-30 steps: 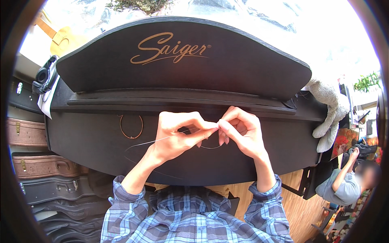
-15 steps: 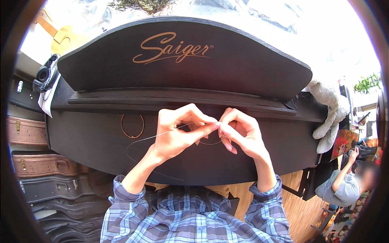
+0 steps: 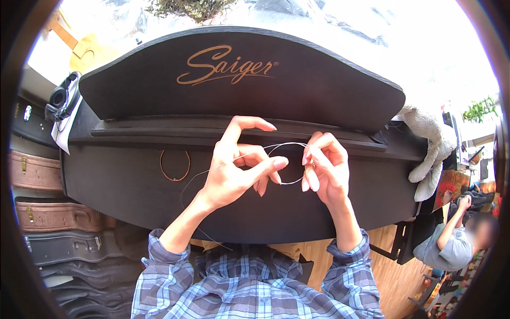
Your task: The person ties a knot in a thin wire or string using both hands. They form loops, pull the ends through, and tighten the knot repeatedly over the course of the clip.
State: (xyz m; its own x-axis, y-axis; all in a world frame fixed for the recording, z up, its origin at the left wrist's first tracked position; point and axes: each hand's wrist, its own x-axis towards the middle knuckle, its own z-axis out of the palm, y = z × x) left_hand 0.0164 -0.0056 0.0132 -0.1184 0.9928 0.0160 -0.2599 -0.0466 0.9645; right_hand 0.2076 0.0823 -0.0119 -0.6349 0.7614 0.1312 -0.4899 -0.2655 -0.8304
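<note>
A thin silvery metal string (image 3: 289, 143) runs in a round loop between my hands, above the black tabletop. My right hand (image 3: 328, 165) pinches the loop's right side with its fingertips. The loop's left side passes through my left hand (image 3: 228, 170), whose thumb is pressed toward the curled fingers while the index finger is raised and stretched out apart. From the left hand, a loose tail of the string arcs down past my wrist toward my shirt. To the left on the tabletop lies a coiled copper-coloured string (image 3: 175, 179), touched by neither hand.
A tall black back panel (image 3: 234, 80) with a narrow ledge closes the far side of the black table (image 3: 133, 199). Headphones (image 3: 61, 95) lie far left, a grey plush toy (image 3: 430, 154) on the right. Instrument cases (image 3: 58, 215) stack leftward; another person (image 3: 446, 242) sits right.
My fingertips, which met at one point before, have parted. The left index finger has lifted, the right hand has moved slightly right, and the loop now spreads wider between them.
</note>
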